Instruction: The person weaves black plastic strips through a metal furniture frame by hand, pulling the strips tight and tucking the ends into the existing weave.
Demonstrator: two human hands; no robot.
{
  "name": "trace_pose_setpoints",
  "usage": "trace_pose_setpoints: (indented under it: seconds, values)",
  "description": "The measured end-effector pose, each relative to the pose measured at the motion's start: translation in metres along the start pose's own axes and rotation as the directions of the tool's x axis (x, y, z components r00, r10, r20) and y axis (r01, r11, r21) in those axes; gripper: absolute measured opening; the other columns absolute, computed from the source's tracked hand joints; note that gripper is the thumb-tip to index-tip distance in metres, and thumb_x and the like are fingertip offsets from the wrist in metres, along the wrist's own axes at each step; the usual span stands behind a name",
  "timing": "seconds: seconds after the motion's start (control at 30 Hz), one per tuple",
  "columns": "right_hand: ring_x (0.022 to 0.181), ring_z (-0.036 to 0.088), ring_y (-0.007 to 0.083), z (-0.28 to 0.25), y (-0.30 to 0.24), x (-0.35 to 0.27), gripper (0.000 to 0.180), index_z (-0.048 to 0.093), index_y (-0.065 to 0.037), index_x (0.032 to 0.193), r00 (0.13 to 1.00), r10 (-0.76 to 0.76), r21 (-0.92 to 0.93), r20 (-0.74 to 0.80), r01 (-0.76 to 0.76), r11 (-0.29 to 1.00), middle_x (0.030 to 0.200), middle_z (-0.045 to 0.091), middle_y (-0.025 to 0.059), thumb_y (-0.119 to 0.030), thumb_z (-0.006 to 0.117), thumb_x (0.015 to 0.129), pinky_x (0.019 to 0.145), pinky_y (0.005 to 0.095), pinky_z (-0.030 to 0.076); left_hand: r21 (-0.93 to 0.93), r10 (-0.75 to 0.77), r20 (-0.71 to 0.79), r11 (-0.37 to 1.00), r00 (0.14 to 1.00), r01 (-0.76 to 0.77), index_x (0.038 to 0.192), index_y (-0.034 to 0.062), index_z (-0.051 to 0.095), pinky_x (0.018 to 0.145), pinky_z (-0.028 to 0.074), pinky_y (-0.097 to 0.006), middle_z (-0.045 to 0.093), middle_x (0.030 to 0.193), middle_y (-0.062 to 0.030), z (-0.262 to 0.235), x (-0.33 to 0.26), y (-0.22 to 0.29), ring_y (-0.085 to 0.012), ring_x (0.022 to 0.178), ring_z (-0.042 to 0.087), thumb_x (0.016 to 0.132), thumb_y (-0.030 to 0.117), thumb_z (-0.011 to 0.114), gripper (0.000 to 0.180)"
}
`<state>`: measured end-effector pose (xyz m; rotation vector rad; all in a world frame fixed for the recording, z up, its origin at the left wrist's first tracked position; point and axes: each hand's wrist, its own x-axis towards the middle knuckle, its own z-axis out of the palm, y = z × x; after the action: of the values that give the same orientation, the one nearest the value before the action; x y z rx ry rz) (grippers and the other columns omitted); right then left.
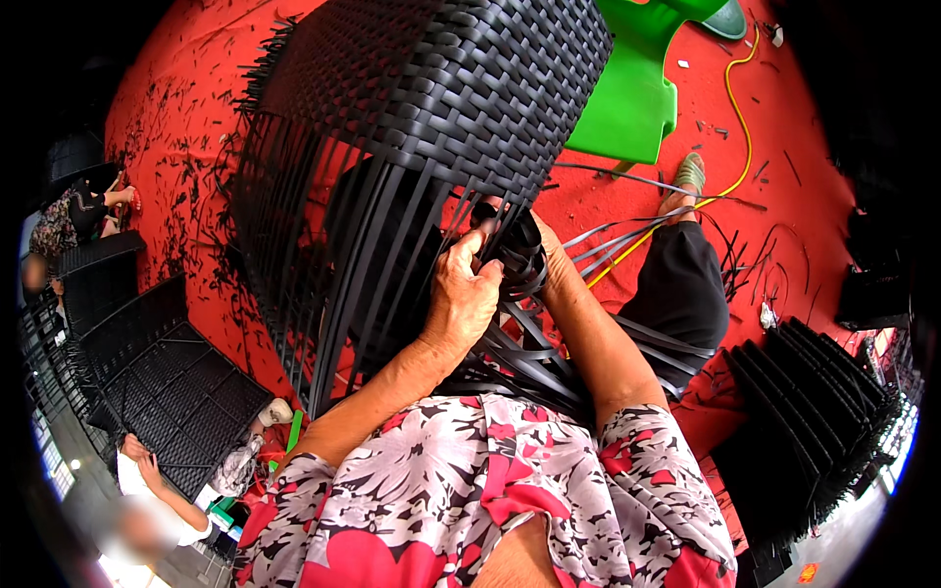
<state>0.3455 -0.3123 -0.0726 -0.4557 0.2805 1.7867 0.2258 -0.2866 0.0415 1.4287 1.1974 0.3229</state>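
- The left hand (466, 294) is narrow, fingers curled and thumb close to the index finger, holding looped black strips (521, 257) just below the woven edge.
- The right hand (546, 238) is mostly hidden behind those strips; I cannot tell how its fingers stand.
- The black woven piece (490, 88) stands tilted on the far side of both hands, its weave tight at the top.
- Unwoven black strands (338, 265) run from its lower edge toward the near left.
- More loose strips (534, 353) lie across the person's lap, trailing to the right.
- A green chair (627, 108) is at the far right, near a yellow cord (750, 127) on the red floor covering (186, 98).
- Dark panels (804, 392) are stacked at the right.
- At the left, 2 other people sit near dark woven pieces (186, 382).
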Motion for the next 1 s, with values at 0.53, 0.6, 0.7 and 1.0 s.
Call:
trace_pose_setpoints:
  seconds: [0.53,0.6,0.7,1.0]
  values:
    - [0.070,0.065,0.0272,0.003,-0.011,0.008,0.023,0.061,0.000,0.089,0.982,0.143,0.095,0.121,-0.155,0.983,0.079,0.065,0.0172,-0.020,0.064,0.079,0.067,0.0387,0.056,0.126,-0.058,0.069,0.991,0.996,0.049,0.122,-0.0030,0.048,0.094,0.040,-0.037,0.058,0.112,-0.0229,-0.005,0.006,0.004,-0.0339,0.106,0.055,0.079,0.009,0.050,0.045]
    - [0.067,0.065,0.0255,0.009,-0.015,0.003,0.020,0.062,-0.002,0.088,0.998,0.063,-0.094,-0.029,-0.065,0.993,0.079,0.066,0.0139,-0.020,0.064,0.079,0.063,0.0365,0.055,0.168,-0.039,0.058,0.985,0.998,0.029,0.123,-0.0020,0.048,0.094,0.041,-0.037,0.058,0.111,-0.0226,-0.004,0.005,0.006,-0.0345,0.106,0.054,0.079,0.009,0.051,0.045]
    - [0.064,0.064,0.0218,-0.012,-0.031,0.014,0.013,0.065,-0.005,0.078,0.954,-0.250,-0.861,-0.168,-0.018,0.508,0.071,0.066,0.0101,-0.017,0.063,0.075,0.058,0.0350,0.050,0.213,-0.009,0.052,0.977,0.999,-0.002,0.122,-0.0013,0.049,0.093,0.041,-0.037,0.058,0.110,-0.0225,-0.003,0.006,-0.001,-0.0349,0.105,0.055,0.080,0.010,0.051,0.043]
    - [0.080,0.063,0.0332,-0.037,-0.144,-0.072,0.031,0.063,-0.012,0.097,0.600,-0.795,-0.568,0.091,-0.624,-0.537,0.094,0.064,0.0136,-0.034,0.064,0.077,0.069,0.0437,0.050,0.121,-0.006,0.048,0.993,0.999,0.000,0.118,-0.0018,0.053,0.086,0.045,-0.036,0.061,0.103,-0.0221,-0.002,0.008,-0.005,-0.0327,0.097,0.059,0.081,0.010,0.052,0.039]
